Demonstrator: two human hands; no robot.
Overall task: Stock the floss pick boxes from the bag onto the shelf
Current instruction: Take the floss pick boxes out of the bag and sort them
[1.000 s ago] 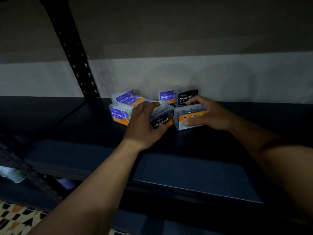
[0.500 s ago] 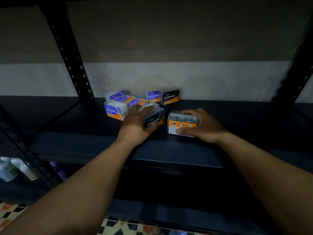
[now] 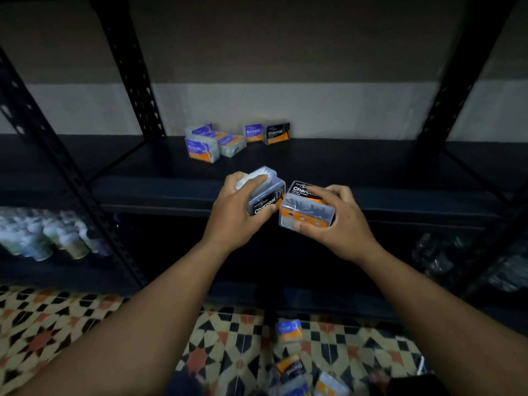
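My left hand grips a clear box with a black Charcoal label in front of the dark shelf. Beside it my right hand holds a second Charcoal box, its orange side toward me. The two boxes nearly touch, above the shelf's front edge. At the back of the shelf stand several blue Smooth boxes, a single Smooth box and a Charcoal box. More floss pick boxes lie on the tiled floor below; the bag is not clearly visible.
Black perforated uprights frame the shelf at left and right. The lower shelf holds bottles at the left and dim wrapped goods at the right. Patterned floor tiles lie below.
Both hands have drawn back from the rear of the shelf toward its front edge, each carrying a Charcoal box. The camera view has pulled back and tilted down, showing the floor.
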